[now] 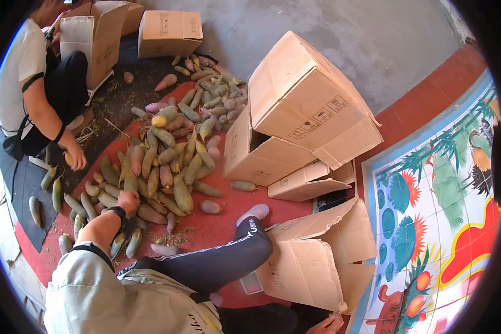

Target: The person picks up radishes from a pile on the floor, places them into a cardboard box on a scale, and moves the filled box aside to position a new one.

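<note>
On the red mat lies a heap of green and pinkish radishes point(183, 195). My left hand point(129, 201), below a black wristband, reaches into its near side with fingers closed around the lower end of a green radish point(131, 182). At the bottom edge of the view my right hand point(325, 324) is only partly visible; its fingers look extended, beside the lower corner of an open cardboard box point(300, 273). Nothing shows in that hand. Between my legs and this box, a small scale with a display point(251, 284) is partly covered.
A co-worker point(39, 94) squats at the left, one hand point(75, 157) on a radish, beside an open box point(92, 47). A closed box point(170, 33) stands at the back. Stacked boxes point(312, 106) rise right of the heap. A painted tile wall point(428, 222) borders the right.
</note>
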A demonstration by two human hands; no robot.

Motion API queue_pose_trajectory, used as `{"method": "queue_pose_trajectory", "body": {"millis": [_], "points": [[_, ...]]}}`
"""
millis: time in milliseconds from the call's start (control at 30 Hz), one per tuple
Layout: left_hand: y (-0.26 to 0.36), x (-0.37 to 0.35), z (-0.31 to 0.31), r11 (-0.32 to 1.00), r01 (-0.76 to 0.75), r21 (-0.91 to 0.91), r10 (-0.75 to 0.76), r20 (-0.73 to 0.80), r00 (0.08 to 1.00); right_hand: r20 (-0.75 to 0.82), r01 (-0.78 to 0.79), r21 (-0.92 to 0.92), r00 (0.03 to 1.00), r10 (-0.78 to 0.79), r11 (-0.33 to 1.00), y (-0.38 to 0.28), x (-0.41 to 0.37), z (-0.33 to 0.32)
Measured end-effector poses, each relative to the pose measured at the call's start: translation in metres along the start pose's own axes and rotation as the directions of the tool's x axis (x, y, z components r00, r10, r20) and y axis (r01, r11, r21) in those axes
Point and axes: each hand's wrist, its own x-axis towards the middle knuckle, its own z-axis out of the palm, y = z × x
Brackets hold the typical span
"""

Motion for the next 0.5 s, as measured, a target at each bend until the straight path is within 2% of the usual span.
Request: {"method": "queue_pose_trajectory", "body": {"millis": [33,100,133,167,200,233,267,300,333,367,400,433,467,500], "points": [[0.005,-0.004,-0.001,1.000,0.000,0.003,0.000,-0.003,1.000,0.003,0.015,-0.003,1.000,-0.015,1.000,0.000,0.000,0.000],[0.013,-0.012,-0.002,0.907,0.132,-0.401,-0.044,0.220,0.974,0.006,0.032,-0.005,0.999,-0.032,0.999,0.006,-0.004,0.003],[0.023,-0.021,-0.001,0.846,0.226,-0.482,-0.093,0.285,0.954,0.066,-0.018,0.034,0.998,0.016,0.999,0.013,-0.012,0.008],[0.029,-0.026,0.004,0.845,0.226,-0.484,-0.093,0.284,0.954,0.127,-0.071,0.070,0.990,0.061,0.995,0.021,-0.017,0.011],[0.032,-0.031,0.010,0.780,0.277,-0.561,-0.071,0.360,0.930,0.125,-0.070,0.071,0.990,0.060,0.995,0.015,-0.014,0.010],[0.040,-0.036,0.011,0.705,0.331,-0.627,-0.039,0.432,0.901,0.128,-0.029,0.032,0.991,0.025,0.999,0.004,-0.008,0.010],[0.050,-0.040,0.011,0.703,0.328,-0.630,-0.036,0.430,0.902,0.131,0.011,-0.007,0.991,-0.010,1.000,-0.008,-0.003,0.009],[0.063,-0.051,0.005,0.645,0.325,-0.692,0.030,0.448,0.894,0.129,0.012,-0.007,0.992,-0.011,1.000,-0.019,0.002,0.009],[0.075,-0.061,-0.001,0.581,0.325,-0.746,0.097,0.459,0.883,0.176,-0.052,0.056,0.984,0.041,0.997,-0.029,0.006,0.008],[0.085,-0.068,-0.006,0.580,0.324,-0.747,0.098,0.458,0.883,0.226,-0.118,0.115,0.970,0.090,0.986,-0.035,0.007,0.008],[0.095,-0.074,-0.013,0.552,0.290,-0.782,0.188,0.455,0.870,0.276,-0.159,0.139,0.954,0.116,0.978,-0.035,0.002,0.010],[0.106,-0.080,-0.021,0.520,0.256,-0.815,0.278,0.445,0.851,0.273,-0.159,0.140,0.955,0.116,0.977,-0.041,0.004,0.010],[0.119,-0.088,-0.030,0.519,0.254,-0.816,0.280,0.443,0.852,0.275,-0.125,0.207,0.959,0.065,0.970,-0.050,0.007,0.010],[0.132,-0.096,-0.041,0.513,0.159,-0.843,0.422,0.410,0.809,0.275,-0.092,0.273,0.961,0.014,0.958,-0.060,0.011,0.009]]}}
